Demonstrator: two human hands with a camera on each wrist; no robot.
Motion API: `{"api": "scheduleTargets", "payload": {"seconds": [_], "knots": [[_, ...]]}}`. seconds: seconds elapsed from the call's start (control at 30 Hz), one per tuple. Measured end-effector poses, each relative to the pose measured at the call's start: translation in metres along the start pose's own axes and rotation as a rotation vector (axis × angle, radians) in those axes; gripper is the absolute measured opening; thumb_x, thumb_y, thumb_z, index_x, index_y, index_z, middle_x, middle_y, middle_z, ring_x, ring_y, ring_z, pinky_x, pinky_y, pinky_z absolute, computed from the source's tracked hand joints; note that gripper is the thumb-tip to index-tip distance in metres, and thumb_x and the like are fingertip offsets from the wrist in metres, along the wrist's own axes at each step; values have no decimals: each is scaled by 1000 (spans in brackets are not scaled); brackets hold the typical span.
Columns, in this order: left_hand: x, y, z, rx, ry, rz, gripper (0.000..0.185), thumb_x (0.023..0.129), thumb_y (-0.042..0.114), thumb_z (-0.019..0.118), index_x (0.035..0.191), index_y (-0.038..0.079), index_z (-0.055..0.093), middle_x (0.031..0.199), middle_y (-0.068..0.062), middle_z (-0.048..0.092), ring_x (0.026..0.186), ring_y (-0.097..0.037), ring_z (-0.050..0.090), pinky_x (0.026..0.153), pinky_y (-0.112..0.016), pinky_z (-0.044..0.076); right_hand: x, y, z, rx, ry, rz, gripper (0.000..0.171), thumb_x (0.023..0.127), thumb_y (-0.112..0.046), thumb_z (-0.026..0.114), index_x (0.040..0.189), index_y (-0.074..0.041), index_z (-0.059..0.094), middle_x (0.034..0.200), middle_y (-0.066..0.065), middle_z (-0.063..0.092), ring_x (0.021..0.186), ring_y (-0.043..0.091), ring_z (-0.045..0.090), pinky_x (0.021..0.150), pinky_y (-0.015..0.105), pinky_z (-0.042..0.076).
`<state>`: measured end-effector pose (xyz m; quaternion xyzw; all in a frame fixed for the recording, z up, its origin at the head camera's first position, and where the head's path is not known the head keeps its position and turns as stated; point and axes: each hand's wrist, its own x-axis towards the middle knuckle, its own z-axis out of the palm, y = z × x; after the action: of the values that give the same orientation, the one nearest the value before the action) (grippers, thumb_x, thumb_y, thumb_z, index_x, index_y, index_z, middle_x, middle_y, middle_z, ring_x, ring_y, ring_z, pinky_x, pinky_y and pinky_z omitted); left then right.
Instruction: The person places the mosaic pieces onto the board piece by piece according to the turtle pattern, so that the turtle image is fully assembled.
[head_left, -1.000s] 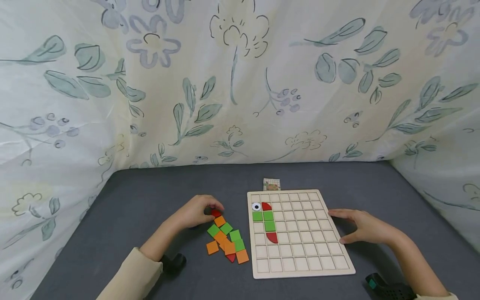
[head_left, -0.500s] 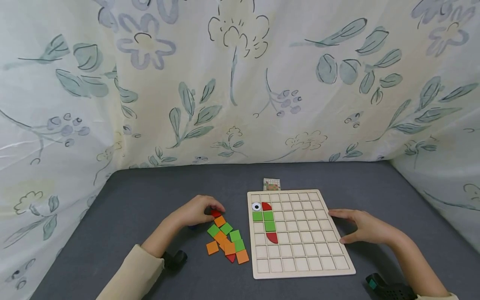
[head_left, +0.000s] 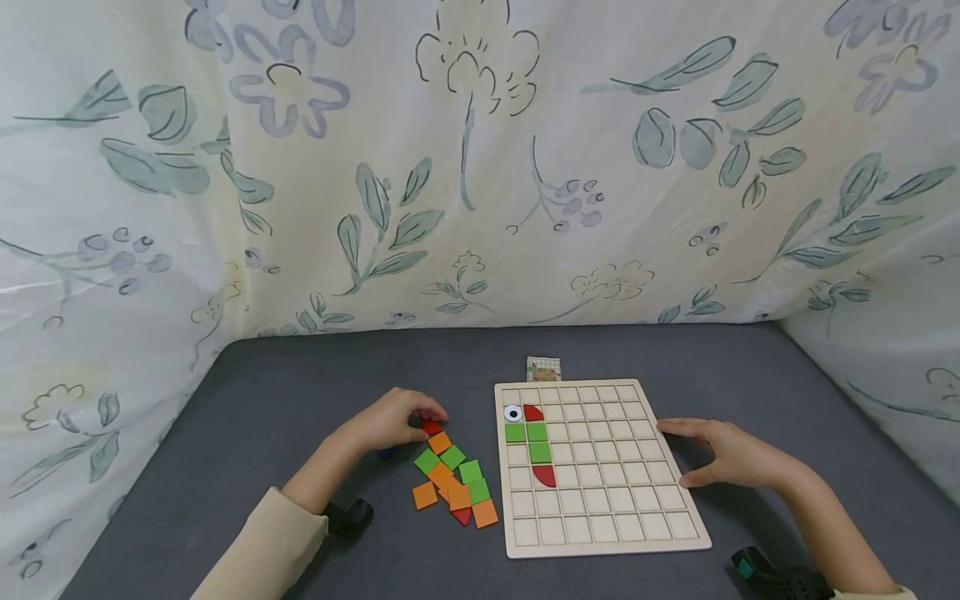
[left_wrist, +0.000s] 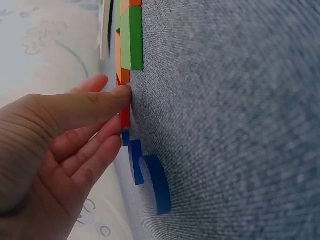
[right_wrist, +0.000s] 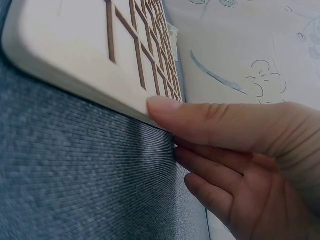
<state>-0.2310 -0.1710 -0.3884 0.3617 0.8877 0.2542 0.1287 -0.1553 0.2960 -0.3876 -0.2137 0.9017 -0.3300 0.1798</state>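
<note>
At the top of a loose pile of coloured tiles, my left hand has its thumb and fingers on a red tile. The left wrist view shows the thumb on one side of that red tile, the fingers on its other side. Just below it lie orange and green tiles. My right hand touches the right edge of a pale wooden grid board, thumb and forefinger apart and fairly straight. On the board sit an eye tile, green squares and red quarter-rounds.
Blue pieces lie on the cloth beside the left hand, mostly hidden under it in the head view. A small picture card lies behind the board. A patterned curtain hangs along the table's far edge.
Very little differs: the left hand shifts slightly at the red tile. The right hand, the board and its tiles stay where they were.
</note>
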Motion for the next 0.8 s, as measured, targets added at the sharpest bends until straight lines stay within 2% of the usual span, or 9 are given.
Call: {"api": "scheduleTargets", "payload": {"seconds": [0.1, 0.2, 0.27, 0.4, 0.53, 0.8], "knots": [[-2, 1, -1, 6, 18, 36, 25, 78, 3, 71, 103, 6, 68, 97, -1, 67, 85, -13, 58, 78, -31, 50, 0, 0, 0, 2, 2, -3, 82, 71, -28, 78, 133, 9, 40, 134, 35, 37, 121, 56, 31, 88, 66, 32], [-2, 1, -1, 13, 37, 40, 24, 77, 4, 72, 101, 6, 69, 94, -1, 67, 82, -13, 57, 75, -29, 50, 0, -1, 0, -2, 5, -3, 82, 71, -28, 78, 133, 10, 40, 134, 35, 37, 121, 55, 32, 88, 66, 33], [-1, 1, -2, 23, 51, 12, 23, 77, 5, 73, 100, 7, 69, 94, -1, 67, 81, -13, 58, 74, -29, 50, 0, 0, 0, -6, 7, -5, 82, 71, -28, 78, 133, 10, 41, 134, 35, 37, 121, 55, 32, 88, 66, 33], [1, 5, -6, 18, 79, -95, 23, 76, 7, 74, 98, 9, 70, 92, 0, 67, 81, -15, 58, 73, -29, 50, 0, 0, 1, -4, 6, -13, 81, 71, -28, 78, 133, 10, 41, 134, 35, 38, 121, 55, 32, 88, 66, 33], [1, 12, -13, 4, 101, -153, 23, 75, 8, 75, 98, 9, 70, 87, 1, 66, 77, -15, 58, 68, -26, 49, 0, -1, 1, -4, 3, -26, 81, 72, -28, 77, 132, 10, 41, 134, 35, 39, 121, 56, 32, 88, 66, 33], [3, 22, -15, 8, 130, -180, 26, 75, 10, 76, 100, 7, 69, 84, -1, 65, 76, -15, 57, 67, -26, 48, -1, -1, 0, -2, 0, -26, 81, 72, -28, 77, 133, 10, 41, 134, 35, 38, 121, 56, 31, 88, 67, 32]]}}
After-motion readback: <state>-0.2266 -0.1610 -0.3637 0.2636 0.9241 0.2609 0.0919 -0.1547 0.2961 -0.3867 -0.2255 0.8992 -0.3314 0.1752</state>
